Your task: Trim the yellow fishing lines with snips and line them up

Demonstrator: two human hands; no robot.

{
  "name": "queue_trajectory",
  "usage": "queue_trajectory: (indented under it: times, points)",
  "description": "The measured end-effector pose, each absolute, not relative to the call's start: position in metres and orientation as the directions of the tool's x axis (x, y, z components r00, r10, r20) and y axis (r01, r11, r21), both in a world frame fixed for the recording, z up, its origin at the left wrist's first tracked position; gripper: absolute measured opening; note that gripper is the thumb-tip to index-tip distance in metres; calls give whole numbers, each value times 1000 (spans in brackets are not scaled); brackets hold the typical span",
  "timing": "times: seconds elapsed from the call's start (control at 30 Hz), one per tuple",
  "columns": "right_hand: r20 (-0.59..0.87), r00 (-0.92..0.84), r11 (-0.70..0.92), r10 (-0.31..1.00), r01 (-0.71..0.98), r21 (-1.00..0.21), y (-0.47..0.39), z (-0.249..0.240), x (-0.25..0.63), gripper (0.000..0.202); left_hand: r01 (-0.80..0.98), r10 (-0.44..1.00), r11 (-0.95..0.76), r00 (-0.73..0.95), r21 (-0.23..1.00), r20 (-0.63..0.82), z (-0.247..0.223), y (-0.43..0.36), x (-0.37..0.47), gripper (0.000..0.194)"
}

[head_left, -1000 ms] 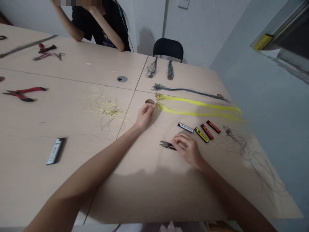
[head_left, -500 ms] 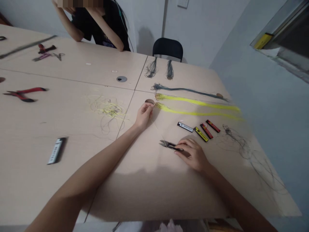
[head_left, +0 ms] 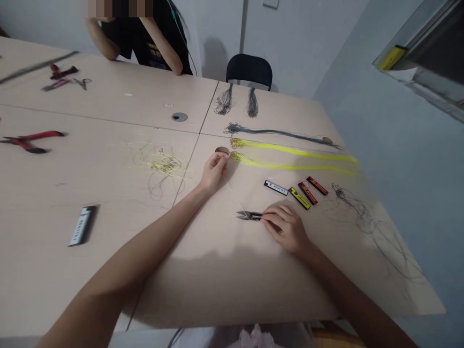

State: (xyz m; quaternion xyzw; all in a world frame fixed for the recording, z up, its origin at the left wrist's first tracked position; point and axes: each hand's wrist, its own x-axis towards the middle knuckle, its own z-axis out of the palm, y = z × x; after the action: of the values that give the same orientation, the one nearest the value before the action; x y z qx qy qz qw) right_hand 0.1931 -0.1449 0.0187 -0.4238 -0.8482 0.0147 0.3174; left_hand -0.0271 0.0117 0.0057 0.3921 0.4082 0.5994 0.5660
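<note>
My left hand (head_left: 214,173) is closed in a pinch on a thin yellowish thread (head_left: 233,192), beside the knotted ends of the lower yellow thread bundle (head_left: 268,166). The thread slants down to the blades of small thread snips (head_left: 246,216). My right hand (head_left: 288,229) grips the snips by their handles, thumb and fingers pressed on them, with the blades pointing left. Whether the blades are apart around the thread is too small to tell. Above lie another yellow bundle (head_left: 293,151) and a dark blue-grey bundle (head_left: 279,131).
Several lighters (head_left: 299,198) lie beyond my right hand, and a white one (head_left: 82,225) lies at left. Tangled yellow thread (head_left: 165,164) and dark thread (head_left: 358,212) flank my hands. Red-handled pliers (head_left: 32,140) rest far left. A person (head_left: 155,43) leans on the table opposite.
My right thumb and fingers have shifted forward and closed more tightly on the snips' handles. My left hand stays in its pinch. The view has shifted slightly.
</note>
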Motion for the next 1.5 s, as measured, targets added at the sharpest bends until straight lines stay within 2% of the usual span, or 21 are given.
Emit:
queue_trajectory:
  times: [0.13, 0.33, 0.4, 0.6, 0.67, 0.73, 0.77, 0.83, 0.9, 0.93, 1.0, 1.17, 1.33, 1.4, 1.5]
  points:
    - [540, -392, 613, 745, 722, -321, -147, 18, 191, 12, -353, 999, -27, -35, 935, 16, 6, 11, -28, 13]
    - [520, -443, 629, 731, 733, -260, -148, 18, 179, 8, -354, 999, -29, -39, 935, 16, 6, 12, -27, 11]
    - [510, -482, 644, 712, 737, -202, -146, 17, 174, 9, -358, 999, -34, -46, 933, 19, 5, 12, -27, 12]
    - [576, -597, 687, 559, 722, 81, -141, 14, 166, 15, -349, 999, -45, -30, 936, 37, 4, 13, -27, 14]
    - [582, -611, 689, 537, 716, 115, -141, 13, 165, 18, -353, 999, -48, -28, 934, 41, 4, 13, -27, 14]
    - [584, -580, 689, 568, 723, 48, -141, 14, 164, 18, -356, 999, -51, -25, 933, 45, 4, 13, -27, 13]
    - [586, -533, 678, 610, 734, -39, -141, 16, 165, 17, -355, 999, -50, -25, 933, 44, 3, 14, -26, 12]
    - [560, -365, 601, 744, 732, -321, -136, 22, 167, 14, -351, 999, -46, -32, 935, 37, 3, 14, -26, 12]
    - [424, -196, 450, 884, 604, -658, -127, 31, 172, 12, -347, 998, -52, -39, 936, 41, 3, 14, -26, 12]
    - [334, -149, 362, 931, 504, -784, -121, 36, 175, 13, -344, 998, -62, -39, 937, 52, 3, 14, -26, 12]
    - [206, -118, 235, 971, 369, -899, -107, 45, 182, 15, -340, 996, -87, -36, 936, 80, 4, 14, -26, 13]
    - [229, -32, 222, 973, 412, -884, -83, 55, 191, 18, -338, 994, -105, -34, 935, 99, 5, 14, -27, 13]
    - [141, -54, 151, 989, 340, -928, -91, 54, 192, 21, -328, 997, -79, -30, 941, 73, 3, 15, -27, 14]
    - [201, -24, 194, 979, 394, -899, -95, 56, 194, 18, -332, 996, -88, -28, 939, 83, 3, 15, -26, 13]
    - [330, -37, 293, 943, 560, -775, -98, 64, 197, 13, -345, 996, -94, -30, 934, 89, 2, 15, -26, 12]
